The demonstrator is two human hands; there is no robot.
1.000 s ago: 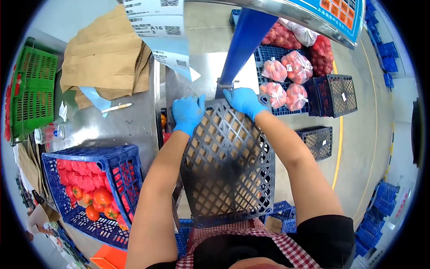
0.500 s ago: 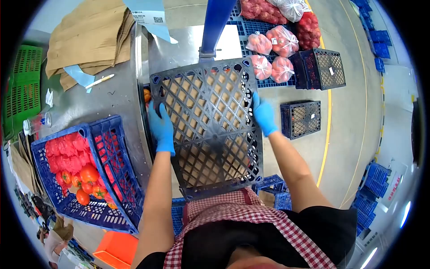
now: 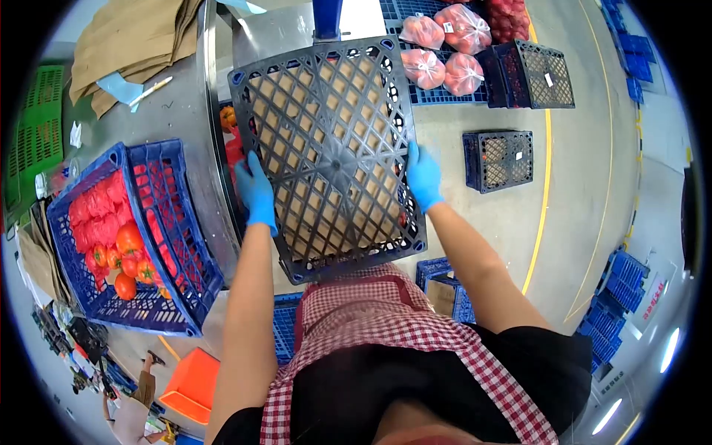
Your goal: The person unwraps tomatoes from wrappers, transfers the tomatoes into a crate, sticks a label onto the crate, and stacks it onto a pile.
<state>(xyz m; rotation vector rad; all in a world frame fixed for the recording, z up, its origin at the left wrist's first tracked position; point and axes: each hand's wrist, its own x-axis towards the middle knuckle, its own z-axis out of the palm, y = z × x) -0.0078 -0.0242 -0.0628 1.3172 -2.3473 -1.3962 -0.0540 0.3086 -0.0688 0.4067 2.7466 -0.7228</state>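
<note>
A black plastic lattice crate (image 3: 337, 165) is held level in front of my body, its lattice face turned toward me. Brown cardboard shows through the gaps. My left hand (image 3: 256, 194), in a blue glove, grips its left side, while my right hand (image 3: 424, 178), also gloved, grips the right side with the thumb uppermost. The fingers of both hands are partly hidden behind the crate's edges. Left of the crate, tomatoes and a red net (image 3: 234, 144) peek out beside the metal table's edge.
A blue crate (image 3: 174, 219) with tomatoes (image 3: 127, 239) and red netting stands on the left. Paper sacks (image 3: 130, 44) lie on the metal table (image 3: 178, 111). Bagged produce (image 3: 423, 68) sits on a blue pallet; black lattice crates (image 3: 498, 161) stand on the floor. A blue post (image 3: 326, 18) rises ahead.
The view has tilted, so the surroundings sit higher in the picture. The crate has moved slightly away from my body, and my hands now hold its sides closer to the near end.
</note>
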